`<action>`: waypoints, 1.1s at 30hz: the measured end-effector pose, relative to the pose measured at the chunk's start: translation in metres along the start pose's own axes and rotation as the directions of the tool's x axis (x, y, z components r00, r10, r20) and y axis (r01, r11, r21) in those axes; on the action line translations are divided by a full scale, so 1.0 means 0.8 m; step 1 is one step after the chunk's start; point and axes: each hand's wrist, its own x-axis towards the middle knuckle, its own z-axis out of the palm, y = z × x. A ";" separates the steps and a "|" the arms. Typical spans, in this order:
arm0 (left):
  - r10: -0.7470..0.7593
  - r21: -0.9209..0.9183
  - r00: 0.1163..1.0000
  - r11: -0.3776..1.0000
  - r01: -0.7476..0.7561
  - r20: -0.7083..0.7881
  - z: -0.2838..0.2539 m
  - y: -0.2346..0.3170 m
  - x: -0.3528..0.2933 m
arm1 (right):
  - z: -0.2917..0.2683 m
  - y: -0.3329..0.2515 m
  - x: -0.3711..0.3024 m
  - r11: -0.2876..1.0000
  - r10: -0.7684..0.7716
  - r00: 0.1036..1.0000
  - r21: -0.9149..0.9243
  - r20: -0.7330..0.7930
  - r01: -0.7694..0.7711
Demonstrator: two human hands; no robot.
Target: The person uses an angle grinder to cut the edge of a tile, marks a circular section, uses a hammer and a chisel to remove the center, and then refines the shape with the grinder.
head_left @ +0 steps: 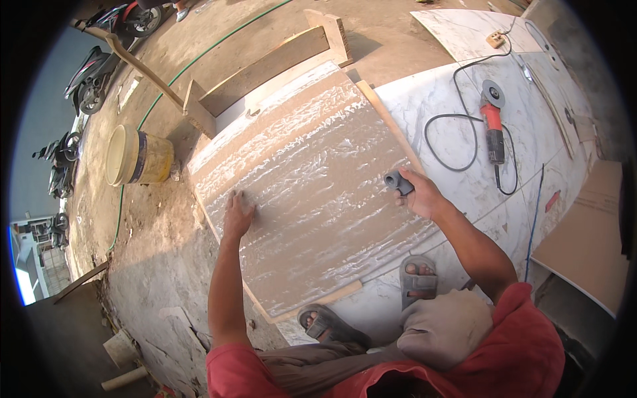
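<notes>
At the left, a plastic bucket (156, 162) was on the ground, with a green hose (199, 56) running behind it. Next came the person's left hand (239, 214), which rested palm down near the left edge of a brown rectangular panel (302, 199). Its grip was loosely open, and no object could be seen in it. The panel lay flat before the feet, with a wooden strip (391, 126) showing along its right edge.

White streaks were spread over most of the panel, so I judge that this coating was largely present. It was uneven: thick toward the far edge, thin in the middle and near part, where much brown was bare. Whether more was needed, I cannot tell.

Over the right part of the panel, the right hand (421, 194) had its grip closed around a grey pipe fitting (399, 181), whose open end faced left. Farther right, an angle grinder (493, 126) lay unused on the marble-patterned tiles (411, 99), nobody touching it.
</notes>
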 end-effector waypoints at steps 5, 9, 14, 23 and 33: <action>0.057 0.139 0.973 0.986 -0.090 0.222 -0.034 -0.021 -0.012 | 0.002 0.033 -0.013 0.992 0.035 0.999 0.119 0.011 -0.036; 0.168 0.122 0.978 0.975 -0.183 0.123 -0.028 0.016 -0.004 | 0.017 0.000 -0.050 0.958 -0.081 0.994 -0.281 -0.079 0.056; 0.005 0.019 1.000 1.000 -0.006 0.027 0.002 -0.032 -0.020 | 0.000 -0.012 -0.022 0.566 -0.141 0.990 -0.822 -0.017 0.067; -0.136 -0.049 0.986 0.990 0.132 -0.095 -0.018 -0.084 -0.107 | 0.176 -0.107 0.163 -0.258 -0.304 0.888 -0.927 0.345 0.272; -0.257 -0.341 0.852 0.834 0.433 0.456 -0.054 0.003 -0.469 | 0.327 -0.071 0.447 -0.472 -0.333 0.816 -0.833 0.472 0.289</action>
